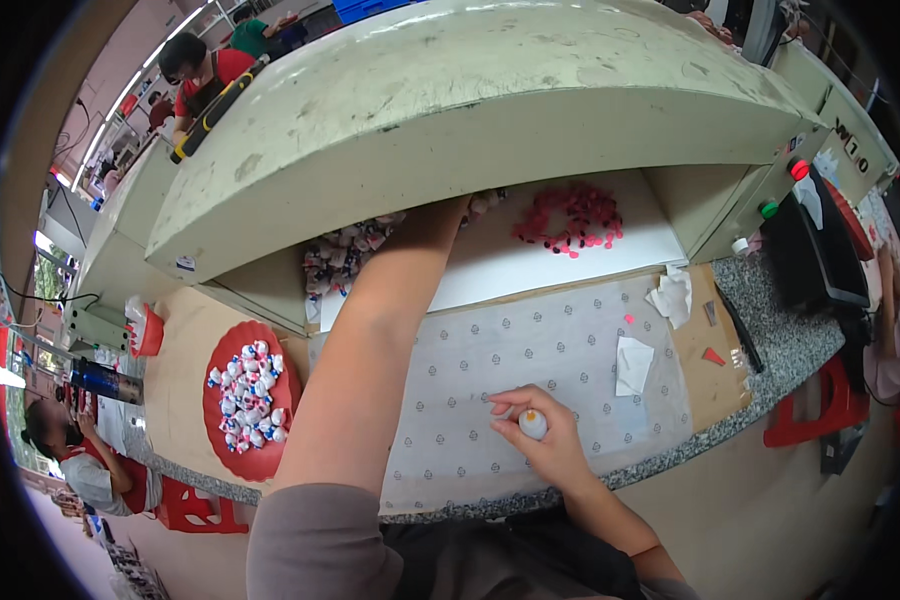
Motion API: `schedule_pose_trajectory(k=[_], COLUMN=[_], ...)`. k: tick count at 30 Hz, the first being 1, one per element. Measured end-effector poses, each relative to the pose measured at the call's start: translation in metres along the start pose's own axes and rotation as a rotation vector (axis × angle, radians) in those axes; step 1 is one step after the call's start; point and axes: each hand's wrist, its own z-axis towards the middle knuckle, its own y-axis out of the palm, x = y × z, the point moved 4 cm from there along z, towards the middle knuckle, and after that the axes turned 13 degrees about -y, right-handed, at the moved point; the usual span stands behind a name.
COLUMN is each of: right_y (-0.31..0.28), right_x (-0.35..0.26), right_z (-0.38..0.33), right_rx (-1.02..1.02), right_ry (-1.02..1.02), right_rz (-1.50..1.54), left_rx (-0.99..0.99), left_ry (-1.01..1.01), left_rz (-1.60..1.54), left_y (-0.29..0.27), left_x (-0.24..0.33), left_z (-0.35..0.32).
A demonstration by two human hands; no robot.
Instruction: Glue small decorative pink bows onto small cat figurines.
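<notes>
My left forearm (385,300) reaches across the bench and under the front edge of a pale green cabinet (490,130). The left hand is hidden beneath that edge, near a heap of small white, blue and red figures (345,255). Low over the patterned white sheet (450,425), my right hand (555,450) is closed around a small white bottle (533,425) with a yellowish tip. Its thumb and index finger stretch past the bottle toward the left. Inside the cabinet, many small pink pieces (580,215) lie scattered on a white board (480,275).
A red scalloped tray (232,465) of similar figures stands at the left. Folded paper (633,367), crumpled tissue (672,297) and a red scrap (713,356) lie at the right. Red and green buttons (798,169) sit on the cabinet's right post. Other people work farther off.
</notes>
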Motion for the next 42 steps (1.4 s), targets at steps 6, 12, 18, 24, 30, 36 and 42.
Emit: schedule_pose_trajectory(k=[6,12,18,24,30,36,42], right_y=[-0.005,0.001,0.005,0.003,0.004,-0.003,0.006], right_x=[0.0,0.001,0.004,0.004,0.001,0.0,-0.003], right_z=[0.002,0.004,0.0,0.001,0.004,-0.008,-0.005], right_rx=[0.025,0.012,0.024,0.019,0.061,0.133,0.032], right_ry=[-0.064,-0.069,-0.028,-0.055,-0.091,-0.172,-0.064], right_rz=[-0.059,-0.084,-0.06,-0.05,-0.058,0.034,0.19], left_rx=[-0.428,-0.504,-0.567,-0.618,0.062,-0.099,-0.297], left_ry=[0.09,0.189,0.151,-0.194,0.258,-0.431,-1.006], left_rz=[0.161,0.339,0.293,-0.023,-0.001,-0.65,-1.575], left_y=[-0.023,-0.058,-0.071,-0.073,-0.108,-0.149,-0.143], left_x=[0.007,0.027,0.035,0.033,0.06,0.069,0.074], left_z=[-0.065,-0.106,-0.146,-0.171,-0.19,-0.235,-0.332])
